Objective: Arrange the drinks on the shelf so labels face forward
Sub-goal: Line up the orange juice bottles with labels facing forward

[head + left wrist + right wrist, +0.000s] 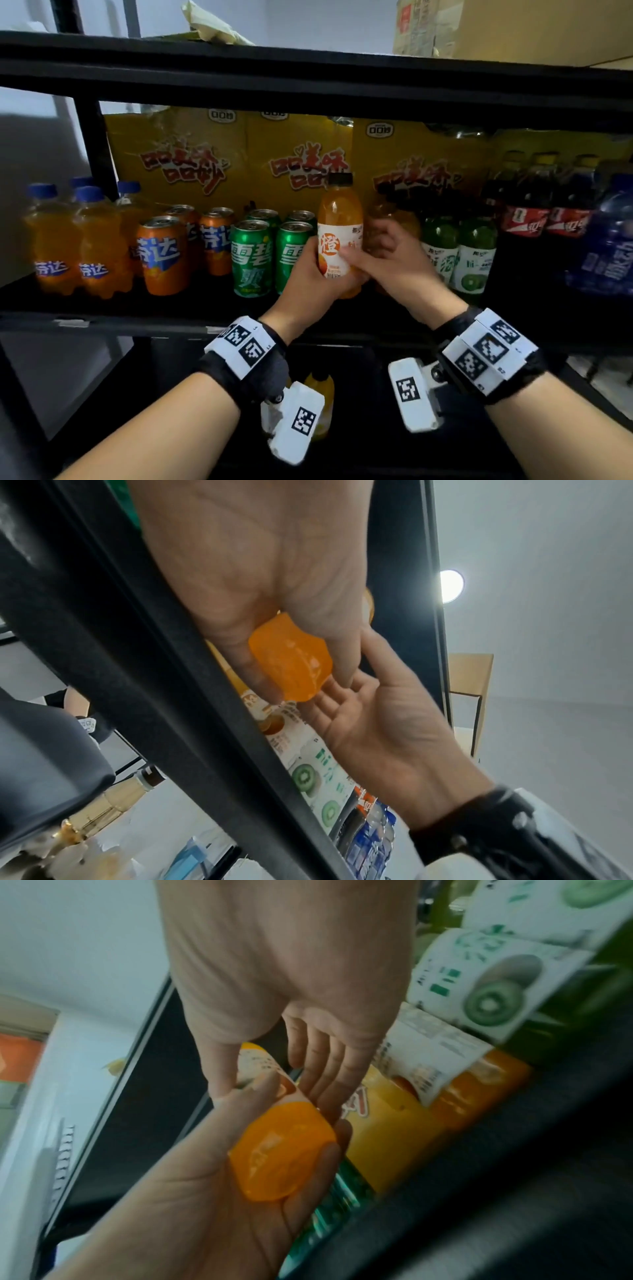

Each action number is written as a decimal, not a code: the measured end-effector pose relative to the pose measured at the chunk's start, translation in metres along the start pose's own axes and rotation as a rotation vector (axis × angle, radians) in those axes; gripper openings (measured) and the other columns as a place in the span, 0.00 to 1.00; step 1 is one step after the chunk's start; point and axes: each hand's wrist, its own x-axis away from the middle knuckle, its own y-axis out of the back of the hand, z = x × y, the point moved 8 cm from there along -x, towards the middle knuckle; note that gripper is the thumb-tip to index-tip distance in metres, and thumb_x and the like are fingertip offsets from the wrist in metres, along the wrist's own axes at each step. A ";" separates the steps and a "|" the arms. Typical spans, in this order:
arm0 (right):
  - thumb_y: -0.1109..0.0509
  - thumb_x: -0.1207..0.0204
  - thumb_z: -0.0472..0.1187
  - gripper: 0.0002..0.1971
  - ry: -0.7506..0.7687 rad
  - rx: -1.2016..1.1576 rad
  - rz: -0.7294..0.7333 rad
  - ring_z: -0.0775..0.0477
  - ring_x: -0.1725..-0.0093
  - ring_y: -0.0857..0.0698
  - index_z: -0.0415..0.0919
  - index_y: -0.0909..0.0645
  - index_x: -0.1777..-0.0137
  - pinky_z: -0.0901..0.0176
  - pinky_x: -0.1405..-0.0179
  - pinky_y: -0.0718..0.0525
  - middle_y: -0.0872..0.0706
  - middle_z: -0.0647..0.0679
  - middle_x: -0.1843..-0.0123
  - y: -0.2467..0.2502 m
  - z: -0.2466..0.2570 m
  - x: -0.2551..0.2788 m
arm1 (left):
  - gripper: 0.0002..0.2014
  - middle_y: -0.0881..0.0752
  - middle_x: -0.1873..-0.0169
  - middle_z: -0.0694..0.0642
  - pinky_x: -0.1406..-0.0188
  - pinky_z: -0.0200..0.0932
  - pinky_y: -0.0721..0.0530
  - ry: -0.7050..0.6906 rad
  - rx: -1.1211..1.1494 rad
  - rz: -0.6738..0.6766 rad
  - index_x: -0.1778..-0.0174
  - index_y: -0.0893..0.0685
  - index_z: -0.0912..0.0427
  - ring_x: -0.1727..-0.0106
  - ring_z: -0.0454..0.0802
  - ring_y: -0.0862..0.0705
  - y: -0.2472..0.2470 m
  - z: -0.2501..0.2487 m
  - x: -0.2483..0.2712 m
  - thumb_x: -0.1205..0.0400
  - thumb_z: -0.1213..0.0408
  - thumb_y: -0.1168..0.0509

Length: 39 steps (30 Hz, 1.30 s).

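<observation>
An orange juice bottle (339,219) with a black cap and a white label stands lifted at the middle of the shelf, its label toward me. My left hand (308,270) grips its lower part; in the left wrist view the bottle's orange base (291,658) sticks out below the palm. My right hand (385,253) pinches the bottle, thumb on the label and fingers along the far side. In the right wrist view the right hand (291,993) meets the left hand (205,1191) around the bottle (281,1153). A second orange bottle (479,1085) stands just right of it.
Left of the hands stand green cans (253,257), orange cans (164,255) and orange soda bottles (68,246). To the right are kiwi bottles (472,260), cola bottles (534,212) and blue bottles (609,246). Yellow cartons (185,157) line the back. The upper shelf board (308,78) hangs close overhead.
</observation>
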 end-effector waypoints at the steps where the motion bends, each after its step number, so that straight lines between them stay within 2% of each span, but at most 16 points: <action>1: 0.13 0.32 0.42 0.27 0.005 -0.067 -0.020 0.49 0.47 0.07 0.45 0.18 0.35 0.61 0.56 0.09 0.07 0.47 0.45 0.001 -0.008 0.004 | 0.30 0.10 0.39 0.62 0.39 0.56 0.10 0.021 -0.021 0.023 0.27 0.24 0.62 0.39 0.61 0.10 -0.001 0.003 0.001 0.24 0.73 0.20; 3: 0.12 0.35 0.44 0.20 0.051 -0.132 -0.075 0.53 0.50 0.06 0.48 0.14 0.45 0.65 0.59 0.10 0.05 0.51 0.50 0.007 -0.017 0.011 | 0.28 0.10 0.38 0.61 0.39 0.51 0.10 0.062 -0.044 0.069 0.28 0.23 0.59 0.38 0.58 0.10 -0.003 0.008 0.004 0.23 0.73 0.21; 5: 0.15 0.34 0.49 0.16 0.114 -0.159 -0.098 0.54 0.48 0.06 0.52 0.11 0.46 0.67 0.54 0.11 0.04 0.55 0.49 0.009 -0.021 0.019 | 0.25 0.11 0.38 0.60 0.37 0.48 0.11 0.115 -0.019 0.097 0.29 0.22 0.54 0.37 0.55 0.11 -0.003 0.013 0.004 0.21 0.69 0.24; 7: 0.19 0.25 0.49 0.11 0.170 -0.183 -0.081 0.52 0.44 0.06 0.54 0.09 0.44 0.65 0.49 0.11 0.05 0.54 0.46 0.006 -0.024 0.025 | 0.24 0.11 0.36 0.62 0.30 0.58 0.15 0.172 0.021 0.121 0.26 0.21 0.56 0.35 0.59 0.12 -0.004 0.017 0.004 0.20 0.68 0.30; 9: 0.21 0.20 0.48 0.07 0.201 -0.182 -0.061 0.51 0.41 0.07 0.59 0.08 0.43 0.64 0.46 0.11 0.05 0.54 0.43 0.004 -0.026 0.029 | 0.22 0.10 0.37 0.61 0.27 0.64 0.18 0.185 0.024 0.136 0.25 0.20 0.57 0.35 0.59 0.11 -0.003 0.019 0.001 0.17 0.72 0.34; 12: 0.21 0.25 0.51 0.11 0.176 -0.179 -0.038 0.52 0.40 0.07 0.66 0.08 0.44 0.64 0.46 0.11 0.05 0.54 0.42 0.003 -0.029 0.028 | 0.26 0.09 0.38 0.58 0.30 0.59 0.14 0.171 -0.010 0.139 0.24 0.20 0.55 0.37 0.55 0.10 -0.002 0.020 0.000 0.20 0.66 0.27; 16: 0.18 0.25 0.41 0.15 0.158 -0.165 -0.084 0.53 0.42 0.07 0.55 0.12 0.41 0.62 0.46 0.10 0.05 0.55 0.44 0.011 -0.039 0.026 | 0.27 0.10 0.37 0.58 0.34 0.56 0.12 0.164 0.002 0.132 0.23 0.23 0.54 0.37 0.54 0.10 0.002 0.023 0.000 0.19 0.69 0.26; 19: 0.17 0.34 0.45 0.22 0.121 -0.208 -0.132 0.50 0.43 0.07 0.45 0.13 0.40 0.56 0.42 0.09 0.05 0.50 0.45 0.017 -0.043 0.025 | 0.25 0.09 0.39 0.60 0.43 0.51 0.09 0.189 0.058 0.128 0.23 0.24 0.53 0.39 0.55 0.09 0.003 0.025 -0.003 0.16 0.71 0.30; 22: 0.18 0.35 0.47 0.24 0.100 -0.240 -0.117 0.47 0.41 0.07 0.43 0.13 0.39 0.51 0.39 0.09 0.05 0.46 0.43 0.018 -0.044 0.024 | 0.24 0.09 0.40 0.59 0.52 0.44 0.09 0.204 0.078 0.132 0.24 0.24 0.54 0.42 0.53 0.08 0.003 0.026 -0.003 0.16 0.71 0.30; 27: 0.18 0.34 0.46 0.23 0.133 -0.256 -0.092 0.48 0.42 0.07 0.43 0.12 0.38 0.60 0.46 0.09 0.05 0.48 0.44 0.018 -0.044 0.025 | 0.30 0.10 0.36 0.57 0.44 0.49 0.08 0.145 0.045 0.165 0.20 0.27 0.50 0.38 0.52 0.09 0.001 0.023 -0.001 0.18 0.66 0.26; 29: 0.19 0.32 0.45 0.21 0.147 -0.275 -0.088 0.50 0.43 0.06 0.44 0.12 0.39 0.62 0.48 0.10 0.05 0.49 0.45 0.018 -0.044 0.025 | 0.31 0.10 0.36 0.56 0.45 0.46 0.09 0.121 0.052 0.186 0.19 0.27 0.47 0.37 0.52 0.09 -0.001 0.022 -0.003 0.17 0.65 0.26; 31: 0.19 0.32 0.46 0.21 0.166 -0.273 -0.101 0.50 0.43 0.06 0.45 0.12 0.39 0.61 0.47 0.09 0.05 0.50 0.44 0.020 -0.044 0.026 | 0.29 0.10 0.36 0.56 0.45 0.46 0.09 0.131 0.089 0.202 0.19 0.26 0.43 0.37 0.52 0.09 -0.002 0.023 -0.005 0.15 0.66 0.29; 34: 0.19 0.32 0.48 0.22 0.160 -0.282 -0.134 0.49 0.43 0.06 0.43 0.13 0.39 0.59 0.44 0.09 0.05 0.48 0.45 0.022 -0.045 0.026 | 0.29 0.09 0.37 0.54 0.37 0.54 0.11 0.152 0.111 0.216 0.22 0.24 0.36 0.36 0.55 0.10 -0.001 0.024 -0.005 0.17 0.64 0.30; 36: 0.21 0.31 0.48 0.21 0.145 -0.291 -0.136 0.49 0.42 0.07 0.42 0.13 0.38 0.58 0.43 0.09 0.05 0.48 0.45 0.023 -0.046 0.026 | 0.28 0.08 0.38 0.55 0.39 0.54 0.11 0.138 0.106 0.219 0.24 0.25 0.35 0.37 0.55 0.10 0.000 0.024 -0.005 0.16 0.66 0.30; 39: 0.20 0.32 0.48 0.21 0.134 -0.274 -0.132 0.49 0.43 0.07 0.44 0.11 0.38 0.57 0.44 0.08 0.05 0.49 0.45 0.021 -0.046 0.025 | 0.28 0.08 0.41 0.56 0.46 0.47 0.09 0.121 0.093 0.208 0.24 0.26 0.35 0.39 0.53 0.09 0.000 0.022 -0.002 0.15 0.68 0.30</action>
